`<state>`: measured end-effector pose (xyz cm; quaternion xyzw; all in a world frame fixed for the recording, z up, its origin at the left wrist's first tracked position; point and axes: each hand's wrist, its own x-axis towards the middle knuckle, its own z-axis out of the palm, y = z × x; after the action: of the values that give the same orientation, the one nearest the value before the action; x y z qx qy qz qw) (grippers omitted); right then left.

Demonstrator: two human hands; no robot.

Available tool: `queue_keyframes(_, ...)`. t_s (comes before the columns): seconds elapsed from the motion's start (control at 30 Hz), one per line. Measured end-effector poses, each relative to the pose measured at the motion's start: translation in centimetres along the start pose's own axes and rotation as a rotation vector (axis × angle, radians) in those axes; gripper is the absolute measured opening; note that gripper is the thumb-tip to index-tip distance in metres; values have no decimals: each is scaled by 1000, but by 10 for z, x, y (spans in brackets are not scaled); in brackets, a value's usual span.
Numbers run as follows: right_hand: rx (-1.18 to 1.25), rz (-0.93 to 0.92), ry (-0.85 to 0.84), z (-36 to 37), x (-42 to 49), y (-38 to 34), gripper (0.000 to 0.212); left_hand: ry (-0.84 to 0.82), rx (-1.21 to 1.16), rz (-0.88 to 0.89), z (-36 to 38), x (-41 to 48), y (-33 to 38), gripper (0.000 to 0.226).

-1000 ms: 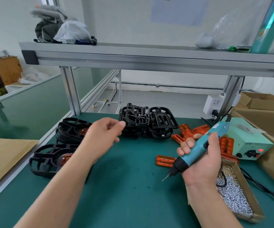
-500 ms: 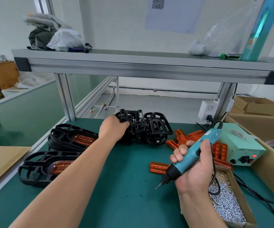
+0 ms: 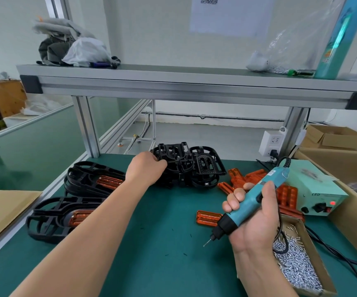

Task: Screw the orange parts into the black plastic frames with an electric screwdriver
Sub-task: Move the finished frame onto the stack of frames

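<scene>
- Head view: a pile of black plastic frames (image 3: 191, 166) sits at the far middle of the green surface (image 3: 162, 254), close to its back edge.
- The left hand (image 3: 145, 169) is stretched forward, knuckles up. Its fingers are curled onto the near-left edge of that pile, gripping a frame there.
- Loose orange parts (image 3: 256, 175) lie just right of the pile. A single orange part (image 3: 207, 218) lies apart, nearer the person.
- Two finished frames (image 3: 91, 179) with orange inserts lie along the left edge, one behind the other, beside the aluminium rail (image 3: 51, 189).
- The right hand (image 3: 252, 224) is wrapped around the teal electric screwdriver (image 3: 256, 196), palm turned up. It is held above the surface with the bit slanting down and to the left.
- The tool's cable (image 3: 280, 239) loops down over a cardboard tray (image 3: 311, 243) of silver screws (image 3: 295, 266) at the near right.
- A pale green power unit (image 3: 314, 189) with a lit red lamp stands behind the tray, pressed near a tall cardboard box (image 3: 355, 213) that walls off the right edge.
- The open stretch of surface lies in the near middle, between the two forearms.
- An aluminium post (image 3: 85, 129) rises at the back-left corner and carries an overhead shelf (image 3: 194, 86), which caps the room above the pile.
</scene>
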<state>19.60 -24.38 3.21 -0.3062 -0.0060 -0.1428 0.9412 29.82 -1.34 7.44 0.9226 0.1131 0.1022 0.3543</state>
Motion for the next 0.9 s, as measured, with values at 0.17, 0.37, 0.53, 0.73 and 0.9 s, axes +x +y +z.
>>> queue_keyframes(0.17,-9,3,7,0,0,0,43,29,62,-7,4,0,-1,44)
queue_keyframes(0.37,-2,5,3,0,1,0,43,53,103,28,3,-1,2,43)
queue_keyframes(0.53,-3,5,9,0,1,0,43,-25,82,26,2,-3,3,28)
queue_keyframes(0.73,-3,3,14,0,2,-1,44,-11,41,9,-1,-3,2,10)
queue_keyframes(0.9,5,5,18,-1,3,-2,43,58,106,72,-9,-8,-4,14)
